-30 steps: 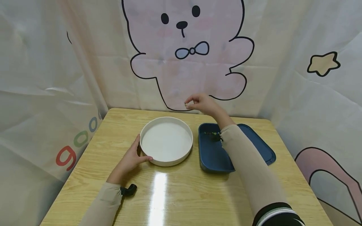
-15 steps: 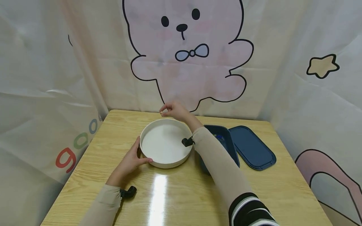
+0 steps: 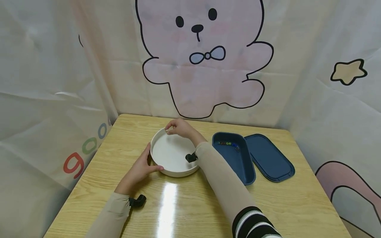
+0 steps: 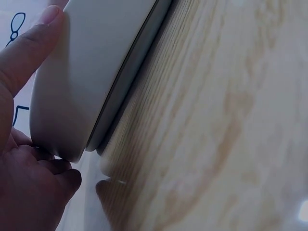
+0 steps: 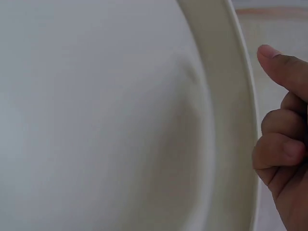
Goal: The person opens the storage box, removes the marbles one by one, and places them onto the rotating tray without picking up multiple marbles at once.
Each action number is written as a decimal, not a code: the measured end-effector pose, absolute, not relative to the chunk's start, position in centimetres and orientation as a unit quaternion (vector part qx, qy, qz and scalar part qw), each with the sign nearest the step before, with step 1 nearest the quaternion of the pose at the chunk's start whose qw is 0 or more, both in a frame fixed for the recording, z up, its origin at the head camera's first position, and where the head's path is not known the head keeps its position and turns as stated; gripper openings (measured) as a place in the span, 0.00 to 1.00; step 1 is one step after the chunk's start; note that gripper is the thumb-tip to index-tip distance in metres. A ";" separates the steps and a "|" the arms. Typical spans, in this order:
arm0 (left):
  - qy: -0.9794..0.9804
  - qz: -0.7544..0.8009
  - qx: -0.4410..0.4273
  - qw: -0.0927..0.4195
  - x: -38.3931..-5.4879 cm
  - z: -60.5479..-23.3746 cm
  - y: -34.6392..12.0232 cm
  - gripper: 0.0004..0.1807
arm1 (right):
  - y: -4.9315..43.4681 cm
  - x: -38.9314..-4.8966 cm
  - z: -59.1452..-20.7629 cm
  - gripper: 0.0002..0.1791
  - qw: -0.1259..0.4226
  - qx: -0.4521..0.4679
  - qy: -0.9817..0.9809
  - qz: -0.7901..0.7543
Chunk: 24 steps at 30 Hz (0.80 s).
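A round white tray with a low rim sits on the wooden table. My left hand grips its left side, thumb on the near rim and fingers round the wall; the left wrist view shows the thumb up on the tray wall. Over the tray's far rim is my right hand, with thumb and index finger pinching a small pale thing, too small to tell its kind. In the right wrist view the right hand is beside the rim, its other fingers curled in.
Right of the tray stands a dark blue rectangular container with several small colourful bead-like pieces at its far end. Its blue lid lies beside it. A printed fabric backdrop rises behind the table.
My right hand has moved left from above the blue container and lowered to the tray's far rim, still pinching the small thing. The left hand keeps its hold on the tray.
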<state>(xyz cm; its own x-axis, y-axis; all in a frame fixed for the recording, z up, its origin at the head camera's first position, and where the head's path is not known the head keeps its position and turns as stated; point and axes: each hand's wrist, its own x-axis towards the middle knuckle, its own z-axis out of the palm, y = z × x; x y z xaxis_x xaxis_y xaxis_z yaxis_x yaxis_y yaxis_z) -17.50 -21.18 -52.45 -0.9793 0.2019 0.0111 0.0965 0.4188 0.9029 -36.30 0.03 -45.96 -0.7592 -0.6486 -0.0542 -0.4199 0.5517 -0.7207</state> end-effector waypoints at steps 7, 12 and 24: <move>0.847 0.523 0.082 0.048 -17.5 -52.3 -21.2 0.72 | -0.5 -35.6 -47.0 0.11 0.202 -0.342 0.877 -0.270; 0.854 0.512 0.077 0.051 -17.4 -52.2 -21.2 0.72 | -0.9 -35.3 -47.7 0.11 0.203 -0.362 0.870 -0.267; 0.848 0.520 0.082 0.051 -17.5 -52.3 -21.1 0.71 | 0.8 -35.1 -45.5 0.16 0.190 -0.334 0.869 -0.310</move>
<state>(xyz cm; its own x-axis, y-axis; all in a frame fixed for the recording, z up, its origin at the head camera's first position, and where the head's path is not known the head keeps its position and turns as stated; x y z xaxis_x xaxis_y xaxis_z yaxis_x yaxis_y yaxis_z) -17.46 -21.15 -52.30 -0.9813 0.1924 -0.0009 0.0864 0.4449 0.8914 -35.10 0.82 -45.48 -0.7045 -0.6988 -0.1239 -0.4625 0.5845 -0.6666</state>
